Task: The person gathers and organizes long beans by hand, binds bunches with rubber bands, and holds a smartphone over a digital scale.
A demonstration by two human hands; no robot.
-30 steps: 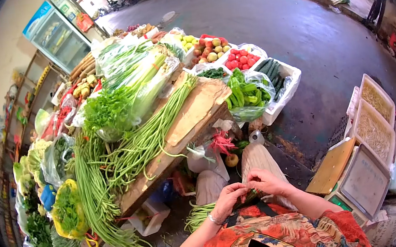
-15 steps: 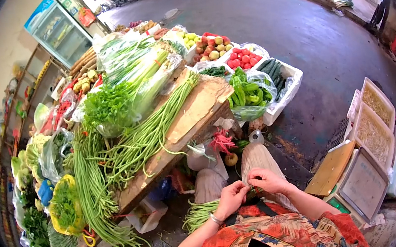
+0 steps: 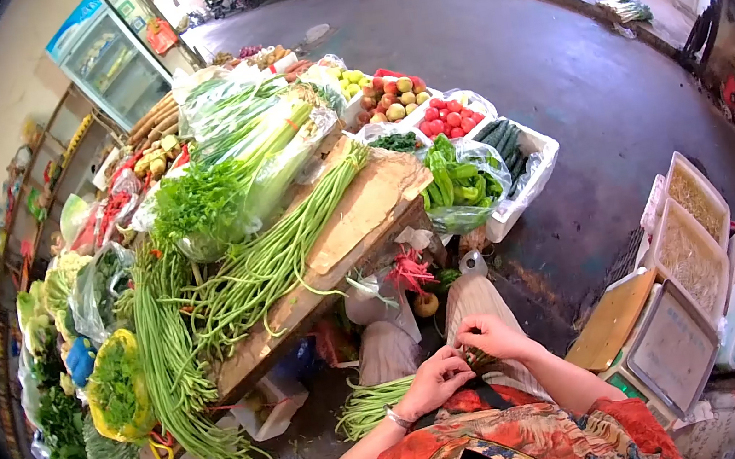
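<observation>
A bundle of long green beans (image 3: 374,407) lies at my lap, its loose ends sticking out to the left under my left forearm. My left hand (image 3: 436,382) is over the lap with its fingers curled and pressed together. Close beside it, my right hand (image 3: 493,339) has its fingers bent in a pinch, near a small greenish patch at the bundle's other end. Whatever lies between the fingertips is too small or hidden to make out. More long beans (image 3: 267,275) are spread on the wooden table to the left, and another bunch (image 3: 168,349) hangs over its edge.
The table edge (image 3: 304,307) stands left of my knees, with leafy vegetables (image 3: 205,195) piled behind. Ahead are crates of peppers (image 3: 458,176), tomatoes (image 3: 453,116) and cucumbers (image 3: 505,144). At my right stand a weighing scale (image 3: 671,347) and trays of sprouts (image 3: 690,247).
My hands have shifted slightly apart: the left fingers now lie lower and flatter, the right hand a little higher. The view has tilted slightly.
</observation>
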